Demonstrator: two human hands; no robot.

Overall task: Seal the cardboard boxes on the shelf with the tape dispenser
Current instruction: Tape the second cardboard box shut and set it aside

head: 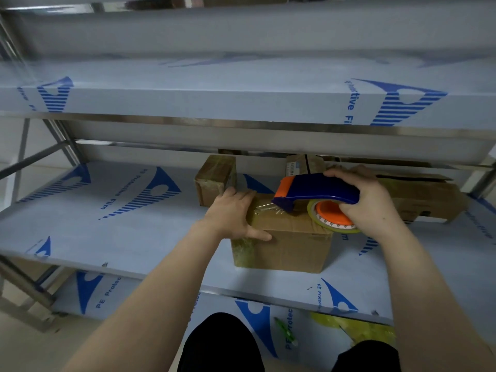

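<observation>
Two bare arms and black trousers, seen from the wearer's own head.

The left hand (230, 214) and right hand (371, 202) are bare. The left forearm (150, 288) and right forearm (421, 288) are uncovered along their whole visible length, from the near edge to the wrists. At the near edge are two legs in plain black trousers (222, 347), one at centre and one further right.

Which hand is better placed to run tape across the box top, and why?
Right: the right hand grips the tape dispenser on the box; the left hand presses its taped corner.
</observation>
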